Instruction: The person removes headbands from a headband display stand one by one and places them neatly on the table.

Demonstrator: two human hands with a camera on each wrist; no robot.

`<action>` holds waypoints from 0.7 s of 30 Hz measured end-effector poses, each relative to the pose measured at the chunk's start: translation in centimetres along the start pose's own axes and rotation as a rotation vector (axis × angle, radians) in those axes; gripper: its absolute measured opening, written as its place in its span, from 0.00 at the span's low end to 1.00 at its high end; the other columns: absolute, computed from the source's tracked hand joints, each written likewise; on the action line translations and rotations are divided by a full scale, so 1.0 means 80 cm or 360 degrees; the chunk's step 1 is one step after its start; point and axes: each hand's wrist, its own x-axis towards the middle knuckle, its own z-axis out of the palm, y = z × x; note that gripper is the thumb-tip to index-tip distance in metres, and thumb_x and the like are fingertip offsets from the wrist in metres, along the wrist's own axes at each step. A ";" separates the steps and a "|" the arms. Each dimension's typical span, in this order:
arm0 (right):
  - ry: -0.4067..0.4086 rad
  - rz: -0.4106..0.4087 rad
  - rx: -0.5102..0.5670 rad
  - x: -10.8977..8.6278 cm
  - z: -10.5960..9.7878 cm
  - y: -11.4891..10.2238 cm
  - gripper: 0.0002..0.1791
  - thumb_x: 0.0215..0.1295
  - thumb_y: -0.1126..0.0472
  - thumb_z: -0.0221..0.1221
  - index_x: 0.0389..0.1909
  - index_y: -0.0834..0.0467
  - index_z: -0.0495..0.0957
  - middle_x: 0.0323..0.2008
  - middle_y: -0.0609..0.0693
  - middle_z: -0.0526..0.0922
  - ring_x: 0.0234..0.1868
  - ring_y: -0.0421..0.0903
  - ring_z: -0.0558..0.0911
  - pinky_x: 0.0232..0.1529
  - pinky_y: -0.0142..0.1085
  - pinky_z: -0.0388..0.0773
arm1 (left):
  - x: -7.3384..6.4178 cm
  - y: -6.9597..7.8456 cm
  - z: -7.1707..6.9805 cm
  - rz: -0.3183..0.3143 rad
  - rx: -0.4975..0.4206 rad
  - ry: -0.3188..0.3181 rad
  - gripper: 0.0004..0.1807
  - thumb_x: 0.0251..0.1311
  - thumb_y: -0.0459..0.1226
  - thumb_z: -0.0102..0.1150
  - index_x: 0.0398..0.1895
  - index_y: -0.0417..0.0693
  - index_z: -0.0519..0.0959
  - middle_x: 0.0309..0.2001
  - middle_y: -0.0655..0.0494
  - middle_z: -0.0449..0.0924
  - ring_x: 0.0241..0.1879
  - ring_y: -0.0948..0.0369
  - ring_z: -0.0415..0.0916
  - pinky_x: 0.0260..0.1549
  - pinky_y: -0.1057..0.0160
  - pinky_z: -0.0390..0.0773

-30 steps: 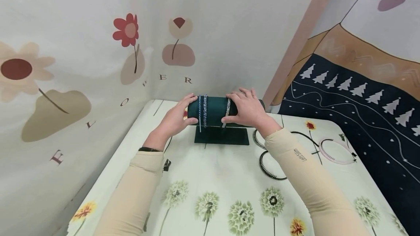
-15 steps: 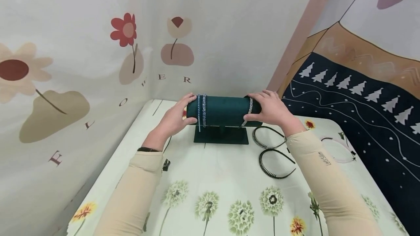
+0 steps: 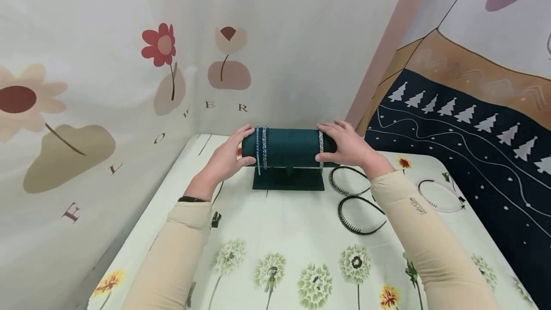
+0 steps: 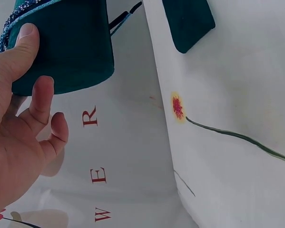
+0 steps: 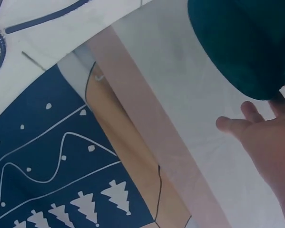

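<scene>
Silver band (image 3: 321, 143) shifted right | left hand (image 3: 221, 158) curled round roll (image 3: 292, 147), right hand (image 3: 346, 146) gripping band

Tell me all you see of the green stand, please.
The stand is a dark green, soft-looking roll lying level above a flat base on the table. Two blue bands straddle its left part, a silvery band its right. The left hand grips its left end; the right hand curls round its right, at the silvery band.
</scene>
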 end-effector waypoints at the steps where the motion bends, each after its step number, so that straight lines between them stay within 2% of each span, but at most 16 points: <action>1: -0.0015 -0.0014 0.0021 0.000 0.001 0.001 0.59 0.61 0.38 0.76 0.86 0.50 0.56 0.85 0.56 0.59 0.86 0.68 0.47 0.80 0.71 0.56 | -0.001 0.000 0.000 -0.0004 -0.0003 -0.0002 0.50 0.70 0.45 0.71 0.88 0.63 0.52 0.89 0.61 0.43 0.85 0.44 0.54 0.77 0.34 0.67; 4: -0.0052 -0.0034 0.0051 -0.001 0.002 0.004 0.65 0.55 0.42 0.81 0.88 0.47 0.51 0.87 0.57 0.54 0.86 0.70 0.45 0.80 0.73 0.55 | -0.002 0.001 0.000 -0.0010 -0.0008 -0.0002 0.50 0.70 0.45 0.71 0.88 0.64 0.51 0.89 0.61 0.43 0.85 0.44 0.55 0.77 0.34 0.68; 7: -0.0058 -0.0034 -0.0004 0.000 0.003 0.006 0.70 0.49 0.45 0.84 0.88 0.45 0.49 0.87 0.58 0.52 0.86 0.70 0.44 0.79 0.74 0.57 | -0.001 0.002 0.000 -0.0009 -0.0002 0.0007 0.50 0.70 0.45 0.71 0.88 0.65 0.51 0.89 0.61 0.43 0.84 0.44 0.56 0.76 0.34 0.69; 15: -0.0023 -0.0029 -0.0135 0.000 0.000 0.006 0.70 0.47 0.44 0.85 0.87 0.43 0.52 0.87 0.58 0.53 0.86 0.67 0.45 0.78 0.73 0.59 | 0.000 0.002 0.001 -0.0013 0.0004 0.0022 0.50 0.69 0.46 0.71 0.88 0.64 0.52 0.89 0.61 0.43 0.84 0.44 0.56 0.76 0.34 0.69; 21: -0.0002 -0.0018 -0.0110 -0.005 0.000 0.009 0.68 0.48 0.44 0.85 0.87 0.47 0.54 0.85 0.61 0.55 0.87 0.67 0.45 0.81 0.73 0.52 | -0.001 0.003 0.002 -0.0021 0.0004 0.0013 0.50 0.69 0.46 0.71 0.88 0.64 0.52 0.89 0.61 0.43 0.84 0.44 0.55 0.76 0.34 0.69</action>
